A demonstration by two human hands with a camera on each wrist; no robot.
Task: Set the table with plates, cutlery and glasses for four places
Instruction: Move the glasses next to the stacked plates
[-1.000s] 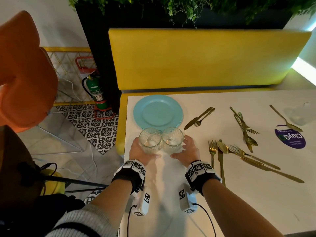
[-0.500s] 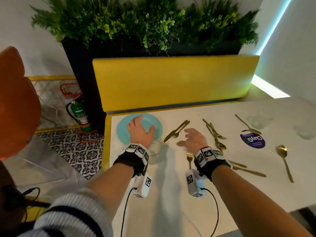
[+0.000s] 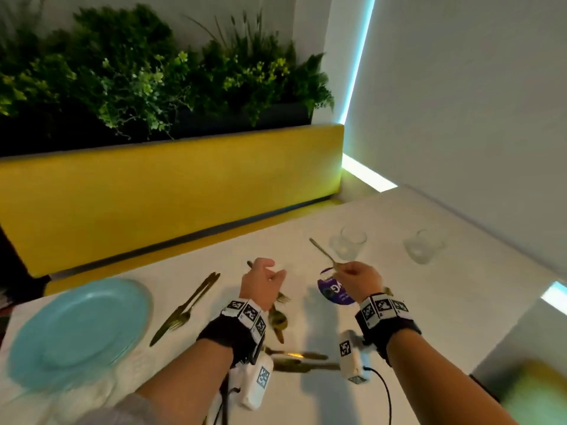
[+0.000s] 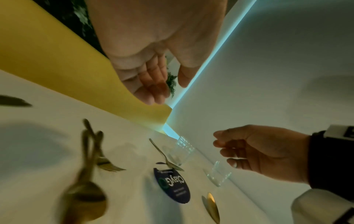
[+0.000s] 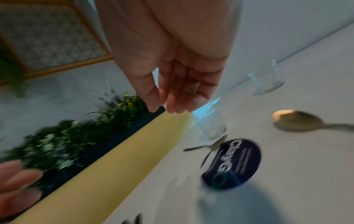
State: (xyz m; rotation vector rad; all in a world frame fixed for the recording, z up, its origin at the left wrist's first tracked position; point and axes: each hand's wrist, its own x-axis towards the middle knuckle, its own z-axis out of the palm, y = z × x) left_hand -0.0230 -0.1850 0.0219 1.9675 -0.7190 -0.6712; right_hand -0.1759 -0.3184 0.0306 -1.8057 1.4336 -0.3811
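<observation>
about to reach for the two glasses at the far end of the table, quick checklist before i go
1. Left hand free: ok, fingers relaxed, holding nothing.
2. Right hand free: ok, fingers loosely curled, holding nothing.
3. Nearer glass and farther glass upright on the table: ok, both look upright and stand apart.
4. Clear way to the nearer glass: not ok, a small spoon lies right beside it; whether they touch, cannot tell.
5. Glasses empty: cannot tell, too blurred.
6. Places ready to receive them: cannot tell, only one blue plate is in view.
</observation>
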